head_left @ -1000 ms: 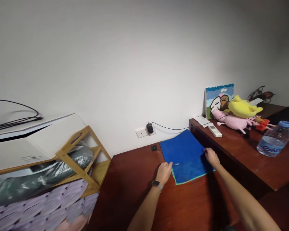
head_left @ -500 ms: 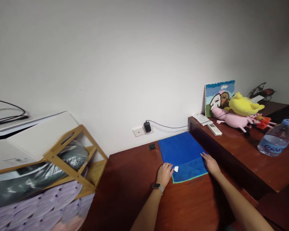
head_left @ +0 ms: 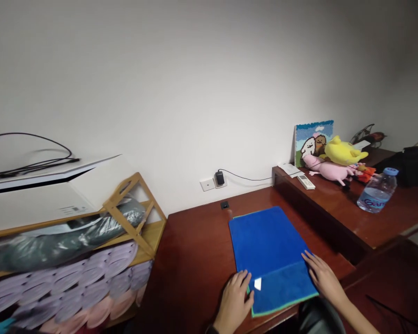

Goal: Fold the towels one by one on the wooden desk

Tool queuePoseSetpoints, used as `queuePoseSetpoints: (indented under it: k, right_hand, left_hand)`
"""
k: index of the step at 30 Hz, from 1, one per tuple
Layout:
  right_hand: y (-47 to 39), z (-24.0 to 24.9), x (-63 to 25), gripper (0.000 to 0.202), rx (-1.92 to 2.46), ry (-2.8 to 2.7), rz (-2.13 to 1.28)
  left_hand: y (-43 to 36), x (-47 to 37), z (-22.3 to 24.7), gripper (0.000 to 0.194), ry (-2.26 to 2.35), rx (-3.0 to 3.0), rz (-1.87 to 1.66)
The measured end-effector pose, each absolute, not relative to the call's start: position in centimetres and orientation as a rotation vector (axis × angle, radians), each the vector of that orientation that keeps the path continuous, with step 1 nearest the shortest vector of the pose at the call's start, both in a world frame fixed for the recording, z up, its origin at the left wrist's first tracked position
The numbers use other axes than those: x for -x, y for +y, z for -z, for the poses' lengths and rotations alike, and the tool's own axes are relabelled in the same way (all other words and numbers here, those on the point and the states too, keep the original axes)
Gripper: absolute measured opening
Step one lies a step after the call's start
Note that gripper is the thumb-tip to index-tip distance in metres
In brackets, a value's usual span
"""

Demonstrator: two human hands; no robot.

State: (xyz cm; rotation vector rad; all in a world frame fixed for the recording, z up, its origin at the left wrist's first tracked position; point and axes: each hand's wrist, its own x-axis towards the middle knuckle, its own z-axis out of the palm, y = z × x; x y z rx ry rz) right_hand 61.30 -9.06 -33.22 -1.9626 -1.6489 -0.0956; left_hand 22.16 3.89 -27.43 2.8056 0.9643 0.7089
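Observation:
A blue towel [head_left: 268, 246] with green edging lies on the reddish-brown desk [head_left: 191, 260]. Its near part is folded over, and a small white tag [head_left: 257, 284] shows at the left of the fold. My left hand [head_left: 233, 299] rests at the towel's near left edge, palm down, thumb and fingers apart. On the opposite side, my right hand [head_left: 323, 277] lies with fingers stretched out, their tips touching the right edge near the fold. The near edge of the towel reaches about the front edge of the desk.
A raised desk section [head_left: 355, 218] on the right bears a water bottle [head_left: 375, 192], plush toys [head_left: 344, 153], and a remote [head_left: 305, 182]. A plug [head_left: 219, 177] sits in the wall. To the left stands a wooden rack [head_left: 148, 239] with slippers [head_left: 114, 260].
The towel has slid away from the wall toward me, my hands moving along with it at its sides. The camera view has shifted too.

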Motion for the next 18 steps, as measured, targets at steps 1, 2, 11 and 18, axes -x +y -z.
queuePoseSetpoints:
  k: [1, 2, 11, 18]
  right_hand:
    - [-10.9, 33.3, -60.7, 0.051, 1.965, -1.653, 0.074]
    - [-12.6, 33.3, -60.2, 0.052, 1.970, -1.656, 0.052]
    - [-21.2, 34.1, -59.4, 0.080, 1.900, -1.797, 0.104]
    - [-19.3, 38.5, -57.5, 0.065, 1.894, -1.499, 0.240]
  left_hand:
    - [2.5, -21.0, 27.9, 0.059, 0.943, -2.819, -0.698]
    - [1.3, -19.9, 28.3, 0.063, 0.890, -2.847, -0.676]
    - [-2.8, -17.3, 29.1, 0.057, 0.769, -3.093, -0.613]
    - [-3.0, -18.4, 28.5, 0.044, 0.740, -3.168, -0.704]
